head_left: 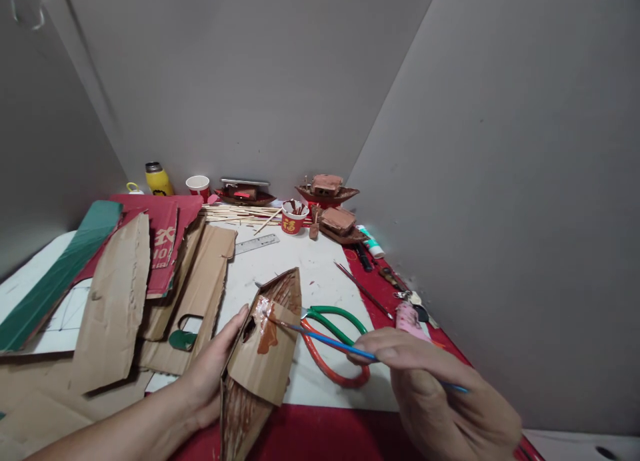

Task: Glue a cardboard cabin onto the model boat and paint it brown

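My left hand (213, 374) grips a cardboard model boat (265, 374) from its left side, with the fingers hidden beneath. The boat is tilted, its bow pointing away from me. Wet brown paint (267, 328) covers part of its curved cardboard roof, beside a dark oval opening. My right hand (435, 388) pinches a thin blue paintbrush (335, 341), its bristles touching the painted patch. Scissors with one green and one orange handle (340, 381) lie on the white sheet just right of the boat, their blades hidden behind it.
Torn cardboard pieces (117, 308) are piled at left. Finished-looking brown model boats (327, 189) stand at the back, near a red paper cup (294, 218) and thin wooden sticks (245, 212). A metal ruler (257, 244), another brush (365, 290) and a yellow bottle (159, 180) are also there.
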`<move>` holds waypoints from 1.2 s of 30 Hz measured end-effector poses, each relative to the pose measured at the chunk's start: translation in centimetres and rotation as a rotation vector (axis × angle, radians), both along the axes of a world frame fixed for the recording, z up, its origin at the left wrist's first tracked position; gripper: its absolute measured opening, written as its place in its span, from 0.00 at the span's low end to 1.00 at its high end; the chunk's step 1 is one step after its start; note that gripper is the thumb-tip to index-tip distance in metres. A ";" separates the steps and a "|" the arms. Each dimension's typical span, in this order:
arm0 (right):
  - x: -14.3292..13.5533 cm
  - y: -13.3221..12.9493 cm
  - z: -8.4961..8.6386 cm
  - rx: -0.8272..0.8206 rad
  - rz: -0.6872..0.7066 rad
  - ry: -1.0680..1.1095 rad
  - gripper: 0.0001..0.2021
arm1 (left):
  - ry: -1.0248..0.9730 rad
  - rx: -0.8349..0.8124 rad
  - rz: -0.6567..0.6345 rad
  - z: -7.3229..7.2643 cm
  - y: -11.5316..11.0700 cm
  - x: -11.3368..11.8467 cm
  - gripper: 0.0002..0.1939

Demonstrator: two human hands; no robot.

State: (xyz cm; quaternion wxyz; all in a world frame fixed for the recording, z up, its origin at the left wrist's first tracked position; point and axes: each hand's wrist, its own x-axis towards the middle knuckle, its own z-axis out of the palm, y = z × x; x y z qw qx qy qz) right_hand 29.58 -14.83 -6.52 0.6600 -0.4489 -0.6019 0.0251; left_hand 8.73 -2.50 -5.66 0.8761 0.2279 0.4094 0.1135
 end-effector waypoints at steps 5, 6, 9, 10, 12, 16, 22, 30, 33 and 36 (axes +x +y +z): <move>-0.4 0.3 0.6 0.012 0.019 0.003 0.12 | -0.038 0.010 0.012 0.1 0.0 0.0 0.26; -0.4 0.3 0.7 0.002 0.030 0.023 0.12 | -0.051 0.008 0.009 0.1 0.0 0.0 0.26; -0.4 0.2 0.7 -0.021 0.103 0.071 0.11 | -0.060 0.000 -0.009 0.0 0.0 0.0 0.28; -0.4 0.1 0.7 -0.024 0.121 0.078 0.11 | -0.066 -0.002 -0.008 0.0 0.0 -0.1 0.28; -0.4 0.0 0.6 -0.028 0.130 0.090 0.11 | -0.080 -0.005 -0.002 -0.2 0.1 -0.1 0.27; -0.4 0.2 0.7 -0.053 0.113 0.163 0.11 | -0.074 -0.020 -0.009 -0.4 0.2 -0.2 0.27; -0.8 0.3 1.0 -0.090 0.269 0.151 0.11 | -0.120 -0.026 -0.006 -0.6 0.3 -0.3 0.29; -0.7 0.5 0.7 -0.075 0.150 0.181 0.11 | -0.125 -0.048 -0.005 -0.4 0.4 -0.2 0.29; -1.1 0.2 0.7 -0.070 0.268 0.067 0.12 | -0.123 -0.038 0.005 -0.5 0.3 -0.2 0.28; -1.0 0.0 0.5 -0.053 0.208 0.009 0.11 | -0.145 -0.037 0.005 -0.4 0.2 -0.2 0.28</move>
